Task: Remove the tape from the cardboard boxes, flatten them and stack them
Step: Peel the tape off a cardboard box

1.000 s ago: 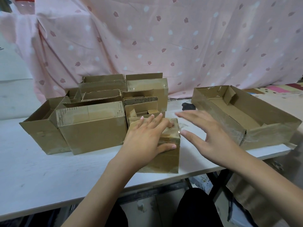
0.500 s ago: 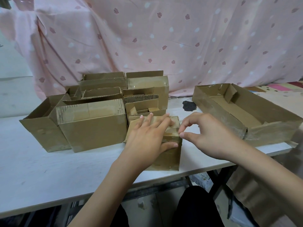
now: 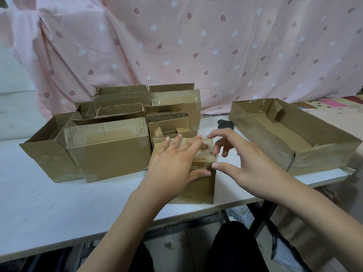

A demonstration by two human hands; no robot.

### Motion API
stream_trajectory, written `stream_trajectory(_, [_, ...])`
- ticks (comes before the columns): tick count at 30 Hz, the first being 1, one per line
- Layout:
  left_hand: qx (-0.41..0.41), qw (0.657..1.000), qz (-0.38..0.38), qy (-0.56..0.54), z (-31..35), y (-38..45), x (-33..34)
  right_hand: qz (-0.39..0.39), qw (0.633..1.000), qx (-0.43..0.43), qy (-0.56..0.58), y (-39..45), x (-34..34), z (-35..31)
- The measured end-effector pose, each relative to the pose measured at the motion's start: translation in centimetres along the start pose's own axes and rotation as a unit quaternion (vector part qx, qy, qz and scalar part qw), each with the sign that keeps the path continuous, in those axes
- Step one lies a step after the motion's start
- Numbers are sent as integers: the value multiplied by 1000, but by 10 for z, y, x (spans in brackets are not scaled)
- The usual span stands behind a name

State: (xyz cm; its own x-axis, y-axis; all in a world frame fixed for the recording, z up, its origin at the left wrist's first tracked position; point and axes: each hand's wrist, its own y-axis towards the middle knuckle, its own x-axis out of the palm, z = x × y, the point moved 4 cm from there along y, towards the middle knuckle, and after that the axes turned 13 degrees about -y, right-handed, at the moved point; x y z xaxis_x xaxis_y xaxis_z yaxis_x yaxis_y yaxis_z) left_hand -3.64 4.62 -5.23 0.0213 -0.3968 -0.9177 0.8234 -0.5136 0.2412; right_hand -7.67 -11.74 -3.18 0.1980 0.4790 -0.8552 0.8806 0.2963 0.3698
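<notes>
- A small box [image 3: 198, 185] of brown cardboard stands near the front edge of the white table [image 3: 59, 203], just in front of a group of bigger boxes [image 3: 110, 146].
- Its top is closed and covered with glossy clear tape [image 3: 206, 154], wrinkled and pale near the right corner; the front face is plain, with a worn strip along the bottom edge.
- The left hand [image 3: 174, 165] lies flat on the small box's top, fingers straight and spread, thumb pressed against the upper front face; it presses rather than grips.
- The right hand [image 3: 245, 163] is at the box's right top corner, fingers loosely bent and apart, thumb tip touching the corner edge. Whether the fingertips have hold of the tape I cannot tell; that part is blurred.
- The bigger boxes behind are open at the top, with ragged edges and tape remnants.
- A wide shallow box [image 3: 294, 138] sits open at the right end of the table, well apart.
- A pink patterned cloth [image 3: 196, 46] hangs behind.
</notes>
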Motion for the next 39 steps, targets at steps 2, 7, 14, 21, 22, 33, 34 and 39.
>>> stream_trajectory(2, [5, 1000, -1, 10, 1, 0, 0, 35, 999, -13, -39, 1, 1, 1])
stream_trajectory(7, [3, 1000, -15, 4, -2, 0, -3, 76, 997, -16, -7, 0, -1, 3])
stream_trajectory(14, [1, 1000, -10, -16, -2, -6, -9, -18, 995, 6, 96, -10, 9, 12])
stream_trajectory(21, [4, 999, -1, -37, -5, -10, -11, -10, 958, 55, 282, -9, 9, 14])
stream_trajectory(22, [0, 999, -1, -43, -5, -11, -12, 4, 953, 62, 296, -7, 9, 14])
stream_trajectory(33, [16, 999, 2, -44, -9, -14, -11, 109, 914, 194, 339, 3, 10, 25])
stream_trajectory(34, [19, 999, 6, -47, -12, -16, -11, 119, 906, 204, 352, 5, 10, 26])
stream_trajectory(39, [2, 997, 23, -69, -22, -20, -13, 193, 856, 204, 435, 19, -18, 38])
